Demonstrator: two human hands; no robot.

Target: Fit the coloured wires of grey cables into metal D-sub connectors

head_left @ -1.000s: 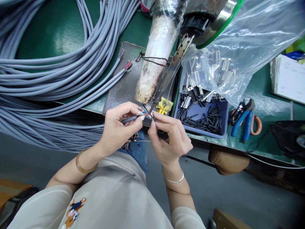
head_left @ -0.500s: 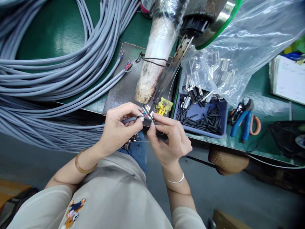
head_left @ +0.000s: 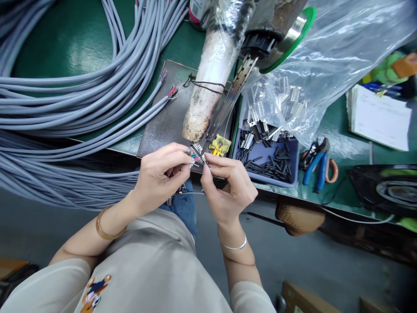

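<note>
My left hand (head_left: 163, 171) pinches the end of a grey cable, whose thin coloured wires (head_left: 194, 158) fan out past the fingertips. A small metal connector (head_left: 198, 150) lies against these wires, just below the wrapped white nozzle (head_left: 202, 95) and the metal prongs beside it. My right hand (head_left: 228, 182) has thumb and forefinger closed on the connector's right end. Right behind the fingers is a yellow piece (head_left: 220, 145) on the dark plate (head_left: 159, 126). Most of the held cable is hidden by my left hand.
Grey cable coils (head_left: 81, 104) fill the left of the green table. To the right are a blue tray (head_left: 293, 161) of black tubes and connectors, a plastic bag (head_left: 332, 56), blue-handled pliers (head_left: 321, 167) and a paper pad (head_left: 378, 117). A green-rimmed spool (head_left: 308, 21) hangs above.
The whole view has shifted, so the tray, pliers and pad appear further left. My left fingers have turned slightly, and the grey cable end no longer shows. Both hands remain at the connector.
</note>
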